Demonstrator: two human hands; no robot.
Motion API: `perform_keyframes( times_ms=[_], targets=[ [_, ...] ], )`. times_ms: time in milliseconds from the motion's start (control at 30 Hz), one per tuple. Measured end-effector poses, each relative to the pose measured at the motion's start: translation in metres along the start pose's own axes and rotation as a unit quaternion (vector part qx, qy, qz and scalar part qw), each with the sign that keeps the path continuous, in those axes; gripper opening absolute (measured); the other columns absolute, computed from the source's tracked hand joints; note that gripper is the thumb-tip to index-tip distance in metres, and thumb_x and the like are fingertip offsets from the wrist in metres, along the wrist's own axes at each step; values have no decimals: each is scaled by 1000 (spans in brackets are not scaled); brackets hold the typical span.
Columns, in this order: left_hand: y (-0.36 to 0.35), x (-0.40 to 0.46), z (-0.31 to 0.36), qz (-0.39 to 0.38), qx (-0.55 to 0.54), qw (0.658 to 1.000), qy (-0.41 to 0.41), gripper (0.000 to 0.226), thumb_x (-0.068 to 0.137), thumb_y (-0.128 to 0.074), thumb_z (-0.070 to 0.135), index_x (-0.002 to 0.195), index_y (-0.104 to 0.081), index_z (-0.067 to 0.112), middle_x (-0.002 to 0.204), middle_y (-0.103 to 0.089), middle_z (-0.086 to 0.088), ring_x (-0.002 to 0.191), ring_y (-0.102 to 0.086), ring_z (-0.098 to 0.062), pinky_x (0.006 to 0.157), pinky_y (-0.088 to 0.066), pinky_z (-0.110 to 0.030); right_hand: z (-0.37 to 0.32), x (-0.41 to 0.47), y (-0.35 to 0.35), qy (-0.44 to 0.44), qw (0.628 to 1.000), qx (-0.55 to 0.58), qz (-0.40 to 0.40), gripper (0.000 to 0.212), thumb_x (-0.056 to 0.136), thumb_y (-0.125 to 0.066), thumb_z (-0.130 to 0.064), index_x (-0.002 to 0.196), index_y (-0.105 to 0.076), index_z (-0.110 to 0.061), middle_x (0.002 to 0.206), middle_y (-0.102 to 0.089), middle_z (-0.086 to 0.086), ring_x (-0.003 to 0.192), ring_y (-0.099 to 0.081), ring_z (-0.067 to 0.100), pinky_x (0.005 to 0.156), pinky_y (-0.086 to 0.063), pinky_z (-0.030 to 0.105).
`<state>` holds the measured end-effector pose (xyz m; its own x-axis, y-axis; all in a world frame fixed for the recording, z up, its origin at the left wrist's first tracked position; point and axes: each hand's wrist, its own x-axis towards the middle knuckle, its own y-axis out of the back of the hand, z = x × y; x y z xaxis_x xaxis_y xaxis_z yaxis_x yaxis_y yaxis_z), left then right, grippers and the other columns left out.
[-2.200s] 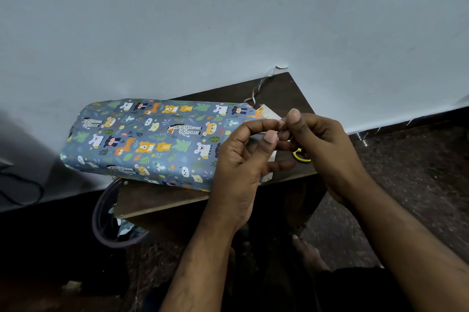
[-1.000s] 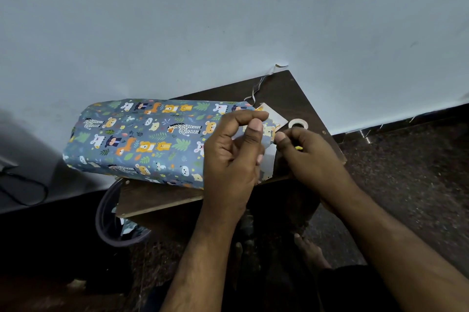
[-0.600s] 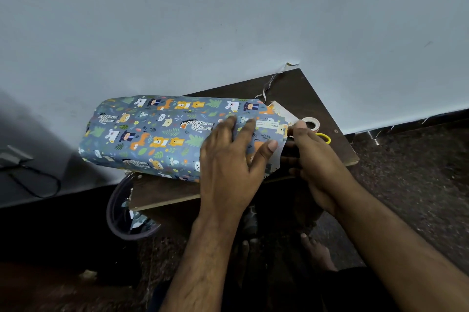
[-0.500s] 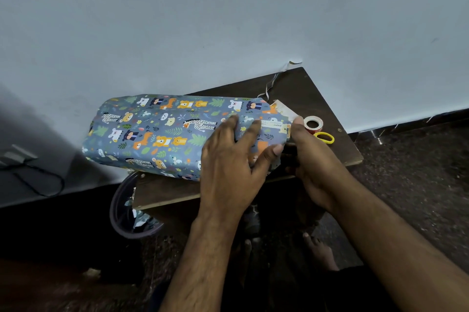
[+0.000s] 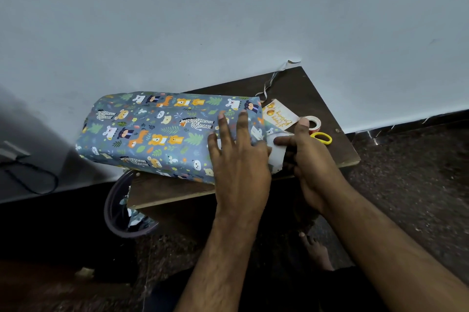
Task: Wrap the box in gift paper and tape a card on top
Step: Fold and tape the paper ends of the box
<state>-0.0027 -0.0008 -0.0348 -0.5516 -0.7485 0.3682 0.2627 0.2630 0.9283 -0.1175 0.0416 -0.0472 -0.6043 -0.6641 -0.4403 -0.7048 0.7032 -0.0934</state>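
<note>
The box (image 5: 157, 131), wrapped in blue-grey paper printed with cartoon animals, lies on a small dark wooden table (image 5: 304, 88). My left hand (image 5: 238, 156) lies flat on the box's right end, fingers spread. My right hand (image 5: 307, 156) presses against that end, where the white underside of a paper flap (image 5: 276, 154) shows, thumb on it. A white card (image 5: 279, 115) with gold lettering lies just behind the box's right end. A tape roll (image 5: 314, 123) sits beside the card.
Yellow-handled scissors (image 5: 322, 137) lie on the table's right part, near the tape. A thin paper strip (image 5: 274, 78) curls up against the wall. A round bin (image 5: 121, 210) with paper scraps stands under the table's left side. My bare foot (image 5: 314, 250) rests on the floor.
Both hands earlier worked a piece of tape in the air above the table. They then came down onto the box's right end, and the left hand now lies flat on the paper.
</note>
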Motion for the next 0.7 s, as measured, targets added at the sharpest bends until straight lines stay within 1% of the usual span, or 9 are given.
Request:
perform_keyframes(
  times_ms=[67,133,233,333,433,500,600,633,700],
  targets=[
    [-2,2,-1,-5,11,1000,21,6,88,-74,25,88,-79,22,153,-48,-10,145,-37,-44,112,-36,-56,1,0,0,-3,1000,1,9,77,94,-30,-76,95,-77,-15,99,-78,7,96,-73,29,95,-56,52],
    [-2,2,-1,-10,22,999,29,7,87,-72,20,89,-79,21,154,-48,-9,146,-37,-41,111,-37,-51,0,-2,0,1,1000,5,12,72,99,-30,-71,97,-77,-16,101,-77,7,92,-74,28,85,-58,44],
    [1,2,-1,-5,15,999,29,15,85,-67,12,94,-78,19,153,-48,-10,146,-39,-38,106,-40,-49,-1,-7,-3,32,999,13,7,68,102,-32,-66,98,-76,-16,95,-77,5,80,-73,22,69,-54,33],
    [4,4,-1,-6,4,999,34,25,86,-64,12,107,-74,22,153,-49,-8,144,-41,-36,101,-41,-48,-3,-11,-3,61,998,13,10,66,103,-32,-63,96,-77,-16,83,-69,1,68,-62,13,62,-47,26],
    [7,4,0,-15,-3,999,41,31,84,-70,13,112,-73,26,152,-49,-6,142,-43,-33,96,-40,-46,-6,-13,-4,62,998,16,6,64,104,-32,-62,98,-76,-16,88,-70,2,67,-61,10,57,-46,21],
    [8,3,-1,-16,-12,999,39,33,80,-75,11,110,-74,25,151,-49,-5,141,-43,-32,94,-39,-45,-7,-15,-5,69,997,17,2,63,104,-32,-61,100,-76,-15,89,-70,1,71,-62,10,60,-46,20],
    [8,3,-4,-20,-40,999,31,32,80,-75,8,108,-73,25,152,-48,-4,141,-42,-31,93,-33,-42,-7,-17,-8,90,996,14,-10,63,103,-32,-61,104,-75,-15,102,-73,1,92,-67,14,74,-49,25],
    [9,4,-6,-23,-46,998,27,30,81,-74,9,106,-73,24,152,-47,-4,141,-41,-30,93,-32,-42,-7,-18,-9,96,995,15,-16,62,103,-32,-61,105,-74,-15,102,-74,1,94,-68,14,77,-51,26],
    [9,5,-9,-25,-54,998,19,23,84,-71,11,103,-72,24,153,-46,-2,142,-39,-28,93,-31,-41,-8,-19,-11,110,993,16,-38,58,104,-33,-59,98,-74,-19,89,-75,-2,84,-70,12,75,-54,26]
  ],
)
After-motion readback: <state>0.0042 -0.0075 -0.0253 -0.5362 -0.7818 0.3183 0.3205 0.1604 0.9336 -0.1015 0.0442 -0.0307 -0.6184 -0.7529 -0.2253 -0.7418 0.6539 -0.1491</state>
